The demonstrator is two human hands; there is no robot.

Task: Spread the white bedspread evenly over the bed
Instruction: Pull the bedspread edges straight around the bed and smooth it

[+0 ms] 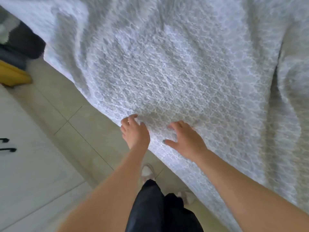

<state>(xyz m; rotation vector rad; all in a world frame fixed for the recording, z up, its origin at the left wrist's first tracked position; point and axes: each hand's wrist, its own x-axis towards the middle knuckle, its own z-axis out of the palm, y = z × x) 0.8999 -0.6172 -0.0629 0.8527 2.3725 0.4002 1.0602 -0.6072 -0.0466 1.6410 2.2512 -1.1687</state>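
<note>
Forearms (115, 190) reach out: left hand (134, 132) grips the white bedspread (175, 67) at its near edge; right hand (184, 139), fingers spread, presses it just beside.

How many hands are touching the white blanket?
2. The left hand grips the bedspread at its floor-side edge; the right hand rests on top beside it.

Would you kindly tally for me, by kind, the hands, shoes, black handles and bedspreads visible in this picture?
hands: 2, the left hand and the right hand
shoes: 2
black handles: 2
white bedspread: 1
total: 7
</note>
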